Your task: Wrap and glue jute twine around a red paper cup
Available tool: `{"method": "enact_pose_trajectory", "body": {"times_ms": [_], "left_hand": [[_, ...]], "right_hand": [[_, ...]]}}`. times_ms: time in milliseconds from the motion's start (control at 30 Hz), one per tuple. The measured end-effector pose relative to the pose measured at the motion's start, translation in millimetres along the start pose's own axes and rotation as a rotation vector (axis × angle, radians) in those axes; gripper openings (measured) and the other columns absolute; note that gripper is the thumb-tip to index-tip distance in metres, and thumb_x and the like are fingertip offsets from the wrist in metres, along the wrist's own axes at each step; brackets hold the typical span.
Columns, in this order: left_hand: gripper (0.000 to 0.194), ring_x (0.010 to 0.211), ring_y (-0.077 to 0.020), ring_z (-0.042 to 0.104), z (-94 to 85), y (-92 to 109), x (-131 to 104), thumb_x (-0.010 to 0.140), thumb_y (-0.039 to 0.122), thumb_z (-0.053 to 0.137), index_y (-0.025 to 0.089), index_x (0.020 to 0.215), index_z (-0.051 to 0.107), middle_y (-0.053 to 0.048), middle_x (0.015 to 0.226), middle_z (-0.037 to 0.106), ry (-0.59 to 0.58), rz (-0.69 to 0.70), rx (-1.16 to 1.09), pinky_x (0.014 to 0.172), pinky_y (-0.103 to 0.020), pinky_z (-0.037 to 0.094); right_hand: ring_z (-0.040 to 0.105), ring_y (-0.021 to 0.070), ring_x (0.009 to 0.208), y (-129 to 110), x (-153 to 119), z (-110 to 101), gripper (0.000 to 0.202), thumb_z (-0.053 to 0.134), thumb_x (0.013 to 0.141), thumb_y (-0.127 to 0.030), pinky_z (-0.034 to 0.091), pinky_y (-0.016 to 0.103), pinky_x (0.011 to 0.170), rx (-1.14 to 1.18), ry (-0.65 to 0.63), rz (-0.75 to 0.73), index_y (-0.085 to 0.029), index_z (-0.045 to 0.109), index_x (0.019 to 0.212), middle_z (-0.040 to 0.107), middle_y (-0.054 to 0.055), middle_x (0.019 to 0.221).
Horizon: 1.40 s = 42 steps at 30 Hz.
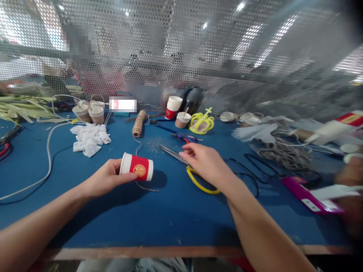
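Holds a white paper cup with a red band and round gold emblem (pixel 138 168) in the left hand (pixel 109 174), above a blue tabletop (pixel 170 226). Keeps the cup on its side, with the thumb across the front and the fingers round the back, closed only as far as the cup's width allows. Bends the fingers of the right hand (pixel 204 163) partway, tips near the thumb, over metal scissors with yellow loop handles (pixel 174 154). Cannot tell whether pinching anything there or touching the scissors. Shows the scissor blades between the two hands, pointing away and leftward.

Shows, beyond the cup, a roll of brown twine (pixel 139 124), with a thin strand leading toward the cup and a loose end below it. Just beyond the right fingertips, shows a blue glue gun with an orange-red trigger (pixel 181 136); farther off, a yellow crown-shaped openwork piece (pixel 202 124) and a stack of red-and-white paper cups (pixel 172 107). Beyond the left hand, shows crumpled white cloth (pixel 90 136). To the right of the right hand, shows black cable (pixel 255 166), a flat purple item (pixel 306 194) and a co-worker's blurred hand (pixel 351 181)
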<state>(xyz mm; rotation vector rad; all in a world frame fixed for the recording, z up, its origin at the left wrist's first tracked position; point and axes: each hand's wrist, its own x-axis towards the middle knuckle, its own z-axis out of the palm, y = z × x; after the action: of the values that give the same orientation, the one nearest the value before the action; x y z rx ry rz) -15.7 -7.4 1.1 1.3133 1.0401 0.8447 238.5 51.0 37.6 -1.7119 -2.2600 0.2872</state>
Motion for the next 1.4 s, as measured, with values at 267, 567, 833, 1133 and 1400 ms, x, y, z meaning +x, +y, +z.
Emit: {"method": "enact_pose_trajectory", "body": {"times_ms": [267,567,833,1133,1400], "left_hand": [[0.035,0.083,-0.0212,0.062,-0.5,-13.7,12.3,0.066,0.027,0.067,0.009,0.095,0.059,-0.01,0.095,0.069,0.033,-0.066,0.015,0.083,-0.035,0.045],[0.033,0.081,-0.0209,0.063,-3.7,-12.4,12.1,0.067,0.03,0.067,0.012,0.094,0.061,-0.008,0.09,0.07,0.065,-0.085,-0.025,0.081,-0.034,0.045],[0.036,0.083,-0.022,0.063,-4.1,-17.0,11.6,0.067,0.034,0.067,0.012,0.096,0.06,-0.008,0.093,0.07,0.077,-0.081,0.012,0.08,-0.034,0.046],[0.031,0.076,-0.0192,0.063,-2.8,-16.1,12.7,0.068,0.033,0.067,0.013,0.091,0.06,-0.006,0.086,0.071,0.078,-0.087,-0.02,0.075,-0.031,0.047],[0.031,0.076,-0.0188,0.062,-3.0,-10.7,14.2,0.065,0.034,0.068,0.014,0.087,0.061,-0.005,0.086,0.07,0.143,-0.08,-0.055,0.077,-0.031,0.046]], "right_hand": [[0.06,0.0275,0.092,17.6,-8.0,3.3,0.038,0.047,0.078,-0.017,0.041,0.031,0.069,-0.523,-0.369,0.122,-0.012,0.05,0.116,0.064,0.016,0.099],[0.058,0.0257,0.098,25.7,13.2,4.3,0.034,0.039,0.086,-0.028,0.042,0.031,0.075,-0.46,-0.228,0.192,-0.013,0.053,0.113,0.062,0.014,0.107],[0.057,0.0203,0.095,60.0,84.6,21.7,0.026,0.054,0.083,-0.028,0.046,0.035,0.079,-0.305,-0.198,0.409,-0.013,0.057,0.104,0.058,0.011,0.106],[0.061,0.0134,0.064,54.1,64.3,-3.3,0.016,0.048,0.078,-0.011,0.048,0.023,0.059,0.223,0.004,0.396,-0.01,0.055,0.092,0.064,0.008,0.077],[0.046,0.0069,0.045,7.1,1.1,-12.6,0.018,0.06,0.07,-0.032,0.04,0.019,0.046,0.878,-0.293,0.073,-0.015,0.054,0.072,0.05,-0.004,0.048]]}}
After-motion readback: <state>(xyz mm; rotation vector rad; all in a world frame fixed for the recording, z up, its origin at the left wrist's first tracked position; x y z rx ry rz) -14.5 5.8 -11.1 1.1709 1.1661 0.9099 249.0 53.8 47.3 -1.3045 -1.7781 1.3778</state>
